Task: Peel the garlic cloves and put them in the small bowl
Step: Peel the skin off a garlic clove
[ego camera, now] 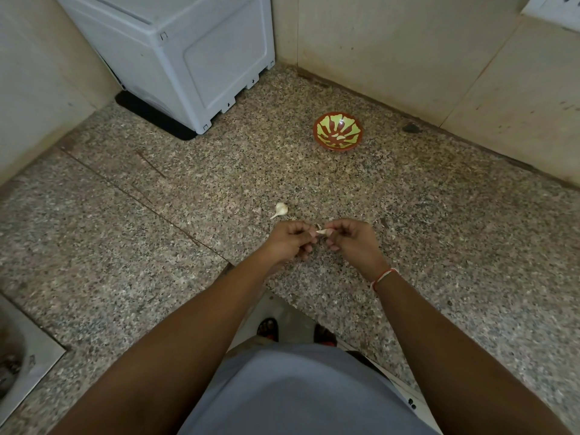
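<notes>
Speckled stone counter [408, 230], tiled corner walls [408, 42] past the hands. Left hand [290, 241] and right hand [354, 243] close together, both pinching one garlic clove [323, 231]. Small bowl [338, 131] beyond.

Granite counter [439, 233] bears bowl [338, 131], garlic [281, 209] (perhaps unpeeled).

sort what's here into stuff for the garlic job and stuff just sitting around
For the job:
- garlic clove, pinched between left hand and right hand
- garlic piece on the counter
- small bowl

Just there:
- white appliance
- sink
- wall socket
</notes>
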